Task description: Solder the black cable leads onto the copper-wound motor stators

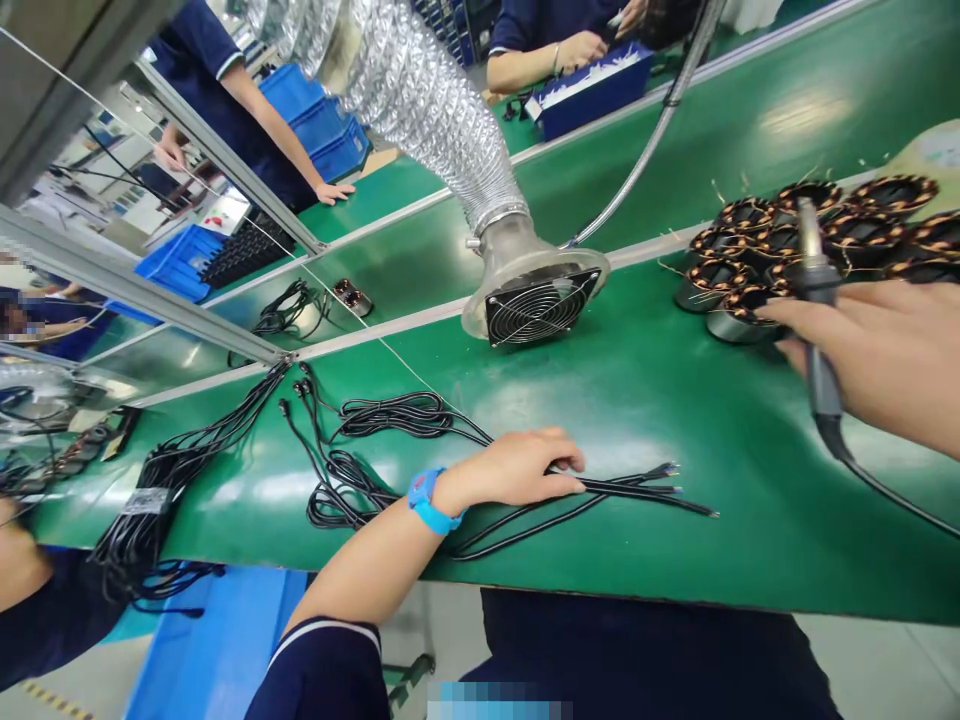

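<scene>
My left hand (525, 468), with a blue wristband (433, 500) on its wrist, is closed around several black cables (645, 490). Their stripped ends point right across the green table. In my right hand (892, 350) is a soldering iron (823, 380), its metal tip pointing up and its cord trailing down right. The fingers of that hand reach to a wound stator (739, 315) at the front of a cluster of copper-wound stators (862, 230). Whether they touch it, I cannot tell. Coiled cable (394, 413) lies just beyond my left forearm.
A fume extractor (544, 300) on a silver duct (442, 120) hangs over the green table (600, 400). At left lies a bundle of black cables (150, 500) beside a metal frame post (217, 315). Co-workers' arms (274, 130) show across the bench and at the left edge.
</scene>
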`<state>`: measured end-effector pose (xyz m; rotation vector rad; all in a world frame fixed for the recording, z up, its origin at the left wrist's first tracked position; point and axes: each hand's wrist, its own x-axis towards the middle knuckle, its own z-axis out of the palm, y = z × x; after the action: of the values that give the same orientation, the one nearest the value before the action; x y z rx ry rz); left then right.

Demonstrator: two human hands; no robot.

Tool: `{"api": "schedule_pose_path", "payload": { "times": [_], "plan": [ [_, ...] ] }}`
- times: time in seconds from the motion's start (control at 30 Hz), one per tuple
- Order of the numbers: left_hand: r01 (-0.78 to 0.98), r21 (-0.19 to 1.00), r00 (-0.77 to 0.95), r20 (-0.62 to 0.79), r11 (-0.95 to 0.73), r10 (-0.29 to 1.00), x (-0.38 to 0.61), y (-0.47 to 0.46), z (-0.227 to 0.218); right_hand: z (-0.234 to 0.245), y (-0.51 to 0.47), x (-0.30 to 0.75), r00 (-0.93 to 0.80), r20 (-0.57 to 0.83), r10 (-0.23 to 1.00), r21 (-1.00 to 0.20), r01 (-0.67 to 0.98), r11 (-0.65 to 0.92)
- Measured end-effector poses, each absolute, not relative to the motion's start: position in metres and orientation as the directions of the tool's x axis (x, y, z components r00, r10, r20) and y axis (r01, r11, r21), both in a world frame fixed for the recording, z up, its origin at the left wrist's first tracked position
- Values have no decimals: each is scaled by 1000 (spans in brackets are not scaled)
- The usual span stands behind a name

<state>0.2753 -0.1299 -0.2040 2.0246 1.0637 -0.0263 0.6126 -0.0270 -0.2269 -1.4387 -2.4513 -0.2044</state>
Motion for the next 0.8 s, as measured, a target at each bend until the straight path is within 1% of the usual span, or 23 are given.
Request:
{"api": "schedule_pose_path", "payload": {
  "times": [0.03, 0.1, 0.13, 0.17, 0.23, 0.27, 0.3, 0.33, 0.4, 0.5, 0.57, 0.6, 0.67, 0.8],
  "plan": [
    [659, 703, 623, -313, -266, 717, 275, -129, -208, -221, -25, 600, -498, 322, 805, 16, 853, 521],
    [577, 797, 551, -216, -181, 806, 275, -126, -215, -215, -23, 581, -516, 359, 777, 53, 843, 536],
    [536, 838, 489, -212, -100, 846, 274, -123, -218, -216, -24, 573, -508, 389, 769, 55, 846, 531],
    [491, 871, 413, -248, 16, 876, 274, -120, -221, -218, -27, 567, -507, 414, 756, 54, 843, 536],
    [367, 886, 254, -388, 283, 886, 273, -115, -223, -225, -40, 554, -551, 445, 706, 55, 804, 592],
    [292, 877, 189, -443, 381, 876, 273, -112, -224, -228, -48, 547, -583, 459, 671, 53, 771, 634],
    [222, 872, 136, -471, 436, 872, 272, -110, -224, -230, -58, 540, -620, 463, 633, 50, 732, 680],
    [166, 875, 93, -473, 454, 876, 272, -109, -223, -232, -67, 532, -652, 468, 597, 46, 692, 720],
    [114, 893, 62, -445, 436, 894, 272, -106, -222, -232, -84, 518, -708, 463, 533, 35, 616, 787],
    [132, 905, 162, -421, 404, 892, 272, -106, -220, -228, -99, 501, -764, 462, 450, 12, 513, 858],
    [143, 916, 228, -400, 376, 888, 271, -107, -220, -226, -103, 494, -765, 482, 427, 0, 488, 873],
    [135, 922, 240, -386, 363, 891, 271, -107, -221, -225, -104, 492, -750, 499, 435, -11, 496, 868],
    [93, 922, 241, -388, 377, 889, 271, -107, -221, -227, -105, 488, -702, 515, 491, -68, 538, 840],
    [-36, 859, 307, -477, 511, 823, 278, -100, -216, -241, -107, 483, -634, 525, 569, -198, 558, 805]
  ]
}}
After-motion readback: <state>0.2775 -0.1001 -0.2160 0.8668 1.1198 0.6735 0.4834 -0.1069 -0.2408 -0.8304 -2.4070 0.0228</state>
